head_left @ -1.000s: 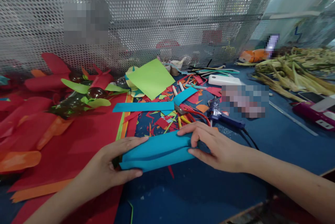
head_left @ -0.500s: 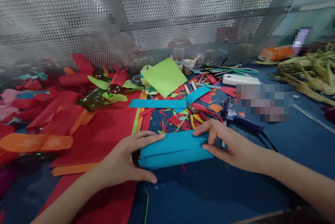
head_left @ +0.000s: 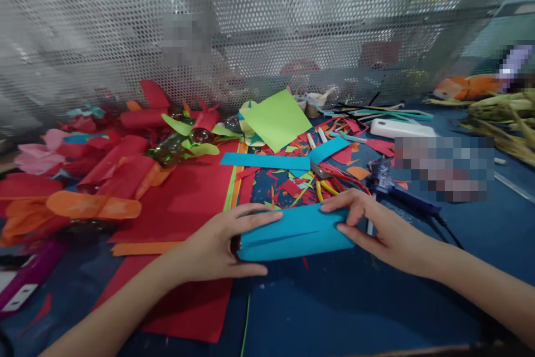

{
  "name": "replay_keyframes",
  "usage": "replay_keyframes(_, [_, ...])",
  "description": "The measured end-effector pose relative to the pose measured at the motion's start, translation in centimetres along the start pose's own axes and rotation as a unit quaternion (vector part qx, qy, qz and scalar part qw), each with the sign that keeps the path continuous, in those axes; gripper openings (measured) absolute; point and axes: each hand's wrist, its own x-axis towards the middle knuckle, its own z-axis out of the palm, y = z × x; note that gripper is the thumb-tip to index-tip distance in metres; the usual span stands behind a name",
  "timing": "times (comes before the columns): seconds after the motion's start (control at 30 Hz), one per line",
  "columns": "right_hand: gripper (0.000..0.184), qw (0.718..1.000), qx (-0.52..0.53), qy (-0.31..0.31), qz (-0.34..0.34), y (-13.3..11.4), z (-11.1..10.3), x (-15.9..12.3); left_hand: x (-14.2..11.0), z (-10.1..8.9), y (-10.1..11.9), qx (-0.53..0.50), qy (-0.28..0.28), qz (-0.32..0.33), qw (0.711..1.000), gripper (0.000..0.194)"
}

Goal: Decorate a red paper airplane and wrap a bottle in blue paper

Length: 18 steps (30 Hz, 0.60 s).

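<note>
A blue paper roll (head_left: pixel 295 234) lies level between my hands, wrapped around something dark that shows at its left end. My left hand (head_left: pixel 228 240) grips that end, with the fingers over the top and the thumb along the lower edge. At the other end, my right hand (head_left: pixel 368 226) presses its fingertips on the paper, index finger on top and thumb lower down. A long seam runs along the roll's near side. Just beyond it lie blue strips (head_left: pixel 267 161) and pliers (head_left: pixel 324 179) with red and yellow handles.
Red sheets (head_left: pixel 175 195) lie on the left beside several red-wrapped bottles with green and orange pieces. A blue glue gun (head_left: pixel 388 184) with a cord rests near my right hand. Colourful scraps, a light green sheet (head_left: pixel 278 120) and a white case (head_left: pixel 403 128) lie farther back, before a perforated metal screen (head_left: pixel 271 11).
The view has turned a little left, so everything sits farther right. My left thumb has drawn closer to the roll's lower edge. Both hands keep hold of it.
</note>
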Motion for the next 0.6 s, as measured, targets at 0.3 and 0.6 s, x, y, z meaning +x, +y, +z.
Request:
replay_keyframes(0.3, [0.019, 1.0, -0.001, -0.007, 0.005, 0.5, -0.5, -0.3, 0.7, 0.3, -0.1, -0.036, 0.042, 0.054, 0.997, 0.064])
replay_keyframes(0.6, [0.018, 0.997, -0.043, -0.026, -0.062, 0.4, -0.6, 0.1, 0.8, 0.3, -0.5, -0.032, 0.044, 0.047, 0.997, 0.063])
